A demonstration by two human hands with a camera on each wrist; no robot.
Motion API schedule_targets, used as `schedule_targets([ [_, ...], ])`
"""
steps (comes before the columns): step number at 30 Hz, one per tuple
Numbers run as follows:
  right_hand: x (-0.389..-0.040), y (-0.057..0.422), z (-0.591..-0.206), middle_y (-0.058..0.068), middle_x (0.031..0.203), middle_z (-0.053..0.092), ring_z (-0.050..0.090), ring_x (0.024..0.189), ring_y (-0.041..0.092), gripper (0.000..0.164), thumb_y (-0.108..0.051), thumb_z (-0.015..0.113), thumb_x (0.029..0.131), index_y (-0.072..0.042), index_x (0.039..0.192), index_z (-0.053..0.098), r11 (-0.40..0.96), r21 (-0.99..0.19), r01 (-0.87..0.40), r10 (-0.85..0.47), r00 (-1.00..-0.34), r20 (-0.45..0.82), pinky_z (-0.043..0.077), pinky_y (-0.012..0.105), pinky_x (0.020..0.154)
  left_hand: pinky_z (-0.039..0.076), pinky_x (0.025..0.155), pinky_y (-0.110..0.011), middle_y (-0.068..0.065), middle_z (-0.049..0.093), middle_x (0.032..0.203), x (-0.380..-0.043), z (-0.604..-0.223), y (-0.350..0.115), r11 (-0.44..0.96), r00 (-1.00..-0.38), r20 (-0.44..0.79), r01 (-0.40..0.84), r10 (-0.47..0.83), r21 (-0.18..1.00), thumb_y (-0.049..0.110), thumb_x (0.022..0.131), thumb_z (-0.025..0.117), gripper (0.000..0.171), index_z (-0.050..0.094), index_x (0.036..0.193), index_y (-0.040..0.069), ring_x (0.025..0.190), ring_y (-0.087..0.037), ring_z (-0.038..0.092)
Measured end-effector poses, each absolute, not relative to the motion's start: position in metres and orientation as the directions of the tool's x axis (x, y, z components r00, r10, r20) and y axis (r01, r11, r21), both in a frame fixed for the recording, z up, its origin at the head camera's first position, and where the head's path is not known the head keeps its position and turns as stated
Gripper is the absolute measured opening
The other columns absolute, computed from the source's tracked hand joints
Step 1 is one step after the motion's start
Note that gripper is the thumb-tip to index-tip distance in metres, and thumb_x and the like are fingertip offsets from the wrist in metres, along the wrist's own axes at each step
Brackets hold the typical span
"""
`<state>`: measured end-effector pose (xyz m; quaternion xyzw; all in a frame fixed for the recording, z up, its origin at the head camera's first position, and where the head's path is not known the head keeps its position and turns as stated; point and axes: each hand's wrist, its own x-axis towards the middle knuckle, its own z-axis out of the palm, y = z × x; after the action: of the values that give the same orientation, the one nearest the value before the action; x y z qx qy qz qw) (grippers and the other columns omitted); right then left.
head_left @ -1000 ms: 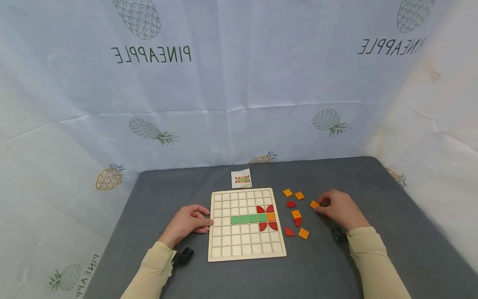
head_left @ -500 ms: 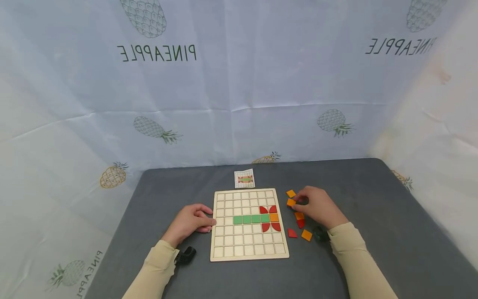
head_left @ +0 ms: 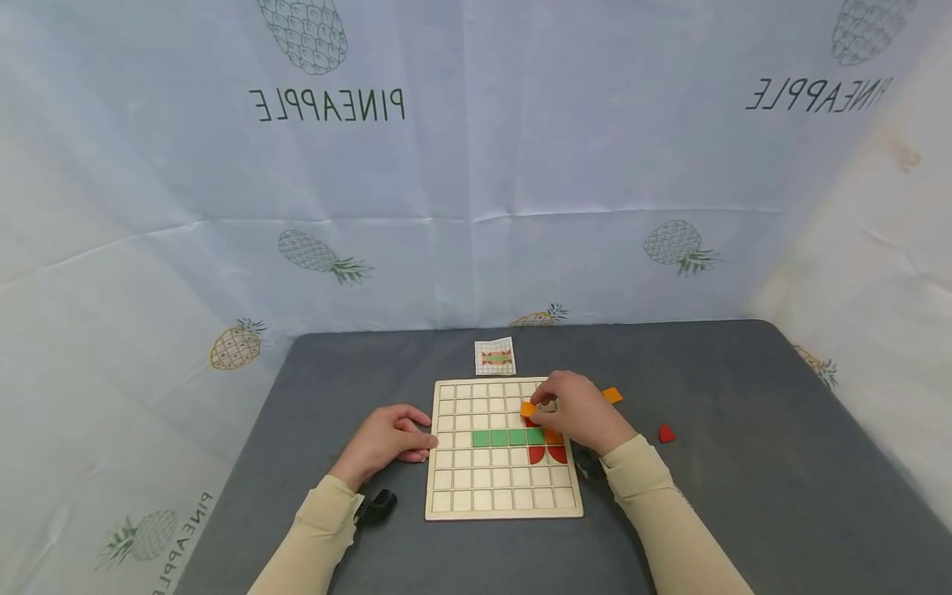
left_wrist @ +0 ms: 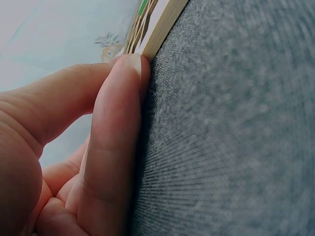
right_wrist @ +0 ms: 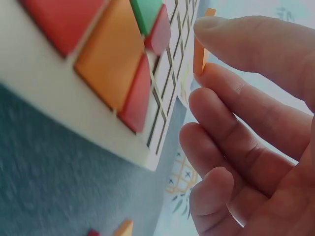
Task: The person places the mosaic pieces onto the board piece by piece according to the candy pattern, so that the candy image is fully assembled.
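A pale wooden grid board [head_left: 461,496] lies on the table, with a row of green square tiles [head_left: 500,438] set in it. Red quarter-circle pieces [head_left: 556,454] sit beside the row's right end, around an orange square [right_wrist: 110,54]. My left hand [head_left: 383,438] holds the board's left edge [left_wrist: 165,27] between thumb and finger. Over the board's upper right part, my right hand [head_left: 583,409] pinches an orange square tile [head_left: 528,409] between thumb and index finger. The tile stands on edge, above the board's surface, in the right wrist view [right_wrist: 199,54]. The other right fingers are curled.
A small printed card [head_left: 495,357] with a coloured grid pattern lies behind the board. Loose orange [head_left: 612,395] and red [head_left: 666,433] pieces lie to the right, others hidden by the right arm. A pineapple-print cloth [head_left: 476,165] hangs behind the grey table [head_left: 706,372].
The right hand has carried the orange tile left, from among the loose pieces to over the board. The left hand stays at the board's edge. The head view has shifted slightly.
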<state>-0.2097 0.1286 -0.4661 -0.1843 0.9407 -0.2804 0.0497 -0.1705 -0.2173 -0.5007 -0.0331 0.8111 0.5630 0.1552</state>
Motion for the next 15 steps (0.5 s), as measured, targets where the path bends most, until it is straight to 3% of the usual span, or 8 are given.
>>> schedule_targets([
  [15,-0.206,0.113,-0.475,-0.008,0.092,0.071,0.059,0.089,0.010,0.014,-0.022,0.092,0.088,-0.019,0.099,0.084,0.780,-0.482,-0.400,-0.438,-0.898,0.037,0.059,0.033,0.082,0.068,0.070,-0.032,-0.011,0.075,0.085,-0.170,-0.499,-0.214,0.376,-0.949,-0.295,-0.235,0.111,0.896,0.015,0.084,0.094,0.043,0.072,0.118,0.001,0.072,-0.016,0.078],
])
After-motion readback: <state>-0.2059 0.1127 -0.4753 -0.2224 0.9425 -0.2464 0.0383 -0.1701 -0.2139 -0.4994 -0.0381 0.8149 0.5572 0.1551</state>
